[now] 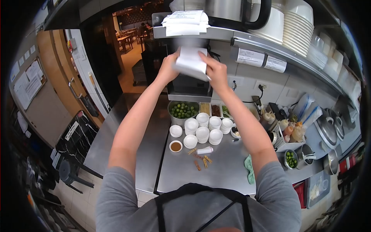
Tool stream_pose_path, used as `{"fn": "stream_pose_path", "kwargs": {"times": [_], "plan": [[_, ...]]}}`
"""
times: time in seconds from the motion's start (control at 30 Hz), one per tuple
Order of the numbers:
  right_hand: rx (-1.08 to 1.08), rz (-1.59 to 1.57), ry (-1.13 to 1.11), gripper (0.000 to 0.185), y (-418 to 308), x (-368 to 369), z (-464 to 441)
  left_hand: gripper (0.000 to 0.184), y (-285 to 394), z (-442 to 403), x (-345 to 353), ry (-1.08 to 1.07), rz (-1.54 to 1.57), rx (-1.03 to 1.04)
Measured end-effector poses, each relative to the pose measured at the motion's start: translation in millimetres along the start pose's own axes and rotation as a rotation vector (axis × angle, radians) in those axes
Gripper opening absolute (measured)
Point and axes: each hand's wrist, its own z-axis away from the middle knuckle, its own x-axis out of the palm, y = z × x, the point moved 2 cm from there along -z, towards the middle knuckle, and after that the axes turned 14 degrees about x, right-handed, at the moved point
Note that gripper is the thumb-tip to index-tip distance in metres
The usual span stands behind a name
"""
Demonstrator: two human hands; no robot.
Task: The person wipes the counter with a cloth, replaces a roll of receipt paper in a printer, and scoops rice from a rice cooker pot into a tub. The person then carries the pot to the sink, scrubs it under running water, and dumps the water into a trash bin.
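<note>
Both arms reach forward and up. My left hand (169,67) grips the left edge of some white paper slips (191,63), which are blurred. At their right edge, my right hand (215,72) is closed on the same slips. The slips are in front of a dark machine (187,87) under the shelf. More printed slips (185,19) hang from the shelf edge just above. Below the hands, on the steel counter, are a pot of green limes (183,110), stacks of small white bowls (202,133), a bowl of brown sauce (176,146) and several wooden clothespins (206,161).
Overhead, a steel shelf (270,43) holds white containers (297,27). A white basket of squeeze bottles (290,144), a smaller lime pot (290,159) and a green cloth (249,169) are at the right. A dark stool (71,174) stands at the left.
</note>
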Motion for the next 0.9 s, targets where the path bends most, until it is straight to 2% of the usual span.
{"fn": "stream_pose_path", "kwargs": {"times": [0.03, 0.07, 0.1, 0.2, 0.23, 0.27, 0.33, 0.43, 0.5, 0.53, 0.6, 0.63, 0.67, 0.77, 0.83, 0.87, 0.9], "plan": [[-0.002, 0.0, 0.002, 0.038, 1.8, 2.5, -8.5, 0.032, -6.1, -7.6, 4.3, -0.005, 0.024, -0.13], [0.095, -0.01, -0.043, 0.032, 5.9, 4.9, -16.3, 0.032, -11.7, -14.5, 9.5, -0.009, 0.049, -0.259], [0.19, -0.019, -0.087, 0.027, 10.6, 7.0, -24.9, 0.032, -20.3, -21.3, 12.8, -0.005, 0.052, -0.255], [0.237, 0.146, -0.16, 0.019, 36.9, 19.6, -46.7, 0.038, -52.5, -36.4, 30.0, -0.063, 0.105, -0.276], [0.372, 0.166, -0.198, 0.022, 35.0, 18.1, -51.7, 0.04, -60.8, -41.9, 33.4, -0.092, 0.012, -0.271], [0.372, 0.167, -0.2, 0.022, 43.8, 22.7, -55.0, 0.042, -68.7, -44.4, 37.3, -0.121, -0.081, -0.266], [0.228, 0.194, -0.102, 0.023, 66.1, 33.7, -65.1, 0.043, -59.4, -50.1, 38.6, -0.073, -0.112, -0.197], [0.147, 0.286, -0.093, 0.023, 77.0, 40.0, -74.9, 0.039, -60.9, -59.1, 43.5, -0.155, -0.15, -0.165], [0.224, 0.286, -0.157, 0.023, 77.3, 39.4, -77.9, 0.037, -67.5, -61.7, 47.4, -0.083, -0.223, -0.261], [0.297, 0.288, -0.215, 0.024, 74.7, 37.7, -78.9, 0.037, -72.5, -64.3, 49.2, -0.086, -0.223, -0.264], [0.287, 0.294, -0.215, 0.024, 71.8, 37.0, -77.2, 0.036, -80.5, -66.1, 54.1, -0.086, -0.254, -0.242], [0.273, 0.3, -0.213, 0.024, 73.7, 38.1, -76.0, 0.034, -59.2, -64.5, 45.0, -0.053, -0.21, -0.337], [0.278, 0.298, -0.215, 0.024, 76.1, 37.9, -75.0, 0.034, -52.1, -61.2, 41.7, -0.058, -0.21, -0.339], [0.346, 0.313, -0.248, 0.021, 88.1, 31.8, -74.2, 0.034, -51.0, -51.8, 37.5, -0.054, -0.249, -0.237], [0.344, 0.318, -0.239, 0.021, 92.9, 23.9, -75.3, 0.027, -51.1, -42.0, 36.4, 0.023, -0.041, -0.252], [0.346, 0.316, -0.236, 0.021, 94.3, 23.6, -77.5, 0.027, -50.4, -36.2, 36.0, 0.02, -0.042, -0.25], [0.235, 0.338, -0.067, 0.026, 96.3, 21.9, -80.7, 0.024, -28.6, -26.7, 26.9, 0.062, 0.021, -0.241]]}}
